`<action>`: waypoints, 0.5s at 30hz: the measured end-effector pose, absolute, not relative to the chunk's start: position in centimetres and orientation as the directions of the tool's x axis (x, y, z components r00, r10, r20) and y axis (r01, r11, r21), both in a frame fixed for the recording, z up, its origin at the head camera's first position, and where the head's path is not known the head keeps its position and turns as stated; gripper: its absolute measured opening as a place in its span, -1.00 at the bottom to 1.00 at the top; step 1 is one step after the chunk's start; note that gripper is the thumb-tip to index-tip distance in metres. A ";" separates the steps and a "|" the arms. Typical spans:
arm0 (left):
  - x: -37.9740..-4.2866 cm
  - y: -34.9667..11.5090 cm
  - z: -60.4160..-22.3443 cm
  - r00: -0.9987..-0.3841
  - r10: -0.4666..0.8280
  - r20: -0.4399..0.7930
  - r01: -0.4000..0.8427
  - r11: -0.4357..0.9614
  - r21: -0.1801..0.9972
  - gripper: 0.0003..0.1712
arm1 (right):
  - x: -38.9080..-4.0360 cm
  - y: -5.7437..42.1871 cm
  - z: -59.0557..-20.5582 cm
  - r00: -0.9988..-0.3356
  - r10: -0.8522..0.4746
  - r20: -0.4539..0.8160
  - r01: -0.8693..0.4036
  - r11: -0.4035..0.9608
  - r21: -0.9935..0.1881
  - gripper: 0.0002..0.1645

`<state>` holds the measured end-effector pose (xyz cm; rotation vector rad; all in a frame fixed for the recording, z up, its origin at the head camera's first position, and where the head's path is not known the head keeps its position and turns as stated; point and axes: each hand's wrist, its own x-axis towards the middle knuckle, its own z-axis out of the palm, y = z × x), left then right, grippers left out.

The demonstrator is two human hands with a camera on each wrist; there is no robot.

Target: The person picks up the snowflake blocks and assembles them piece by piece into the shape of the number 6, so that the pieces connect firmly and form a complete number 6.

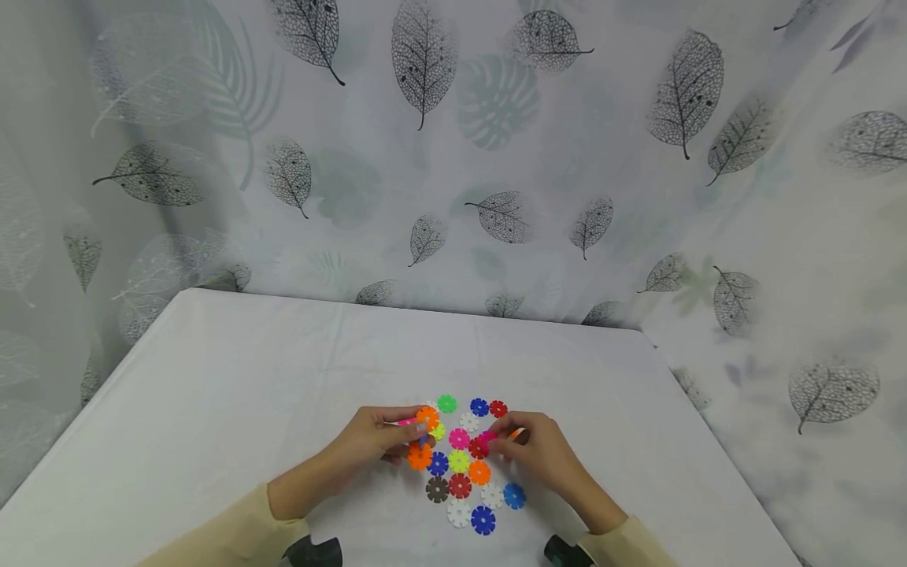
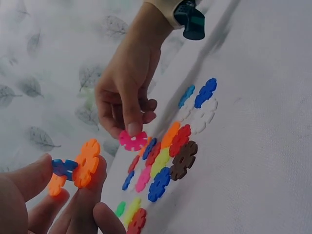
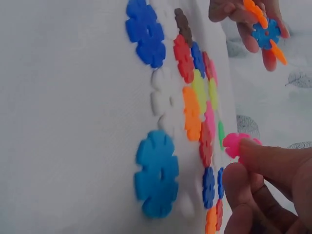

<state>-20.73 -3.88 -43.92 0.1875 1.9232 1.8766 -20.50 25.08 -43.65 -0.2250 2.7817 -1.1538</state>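
Observation:
My left hand (image 1: 379,435) grips a small joined piece of notched, flower-shaped plastic discs. A blue disc (image 3: 266,35) sits in its middle, with an orange disc (image 2: 87,163) slotted on at each side. Across from it, my right hand (image 1: 537,447) pinches a pink disc (image 2: 133,141) by its edge between thumb and finger. The pink disc is apart from the joined piece. Both hands are raised over the loose discs, one on each side of them.
Loose flower discs lie flat on the white-covered table (image 1: 283,354), among them a brown one (image 1: 437,489), a light blue one (image 1: 514,496), a green one (image 1: 447,403) and several in red, white, yellow and dark blue. A leaf-print curtain (image 1: 453,173) hangs behind the table.

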 end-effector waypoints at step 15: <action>-20.4 -3.5 -43.9 -0.856 0.467 -0.221 -0.211 0.074 0.975 -0.41 | -20.6 22.2 -42.0 -0.958 -0.274 0.087 -0.221 0.510 -0.831 -0.80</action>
